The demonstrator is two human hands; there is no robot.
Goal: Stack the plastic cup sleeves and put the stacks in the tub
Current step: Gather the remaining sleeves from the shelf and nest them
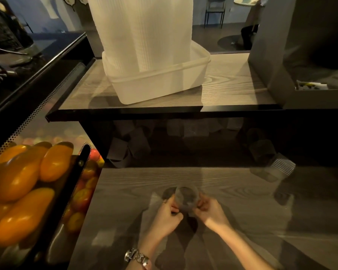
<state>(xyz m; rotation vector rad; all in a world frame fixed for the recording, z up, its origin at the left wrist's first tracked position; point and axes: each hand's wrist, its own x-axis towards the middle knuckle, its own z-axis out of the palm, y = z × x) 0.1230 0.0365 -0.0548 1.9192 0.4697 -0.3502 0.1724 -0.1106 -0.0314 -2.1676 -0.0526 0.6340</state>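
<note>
Pinching a clear cup sleeve (187, 199) from either side, the left hand (167, 215) and right hand (210, 210) hold it just above the lower wooden counter (232, 184); the fingers of both curl tight on its rim, thumbs toward the middle; whether it is one sleeve or a few already nested is too blurred to tell. Up on the raised shelf (232, 80) sits the white tub (164, 82), already holding tall stacks (144, 30) that rise well above its rim; that part looks largely done. More work seems left, though; loose sleeves (185, 128) lie scattered in the dark recess under the shelf, and a ribbed short stack (281, 166) lies on its side at the right, well apart from the hands. My reading is that the job is well along but not finished; the sleeve in hand belongs to a new stack, far from the tub. At the left, a tray of orange fruit (23, 178) sits behind a perforated panel.
</note>
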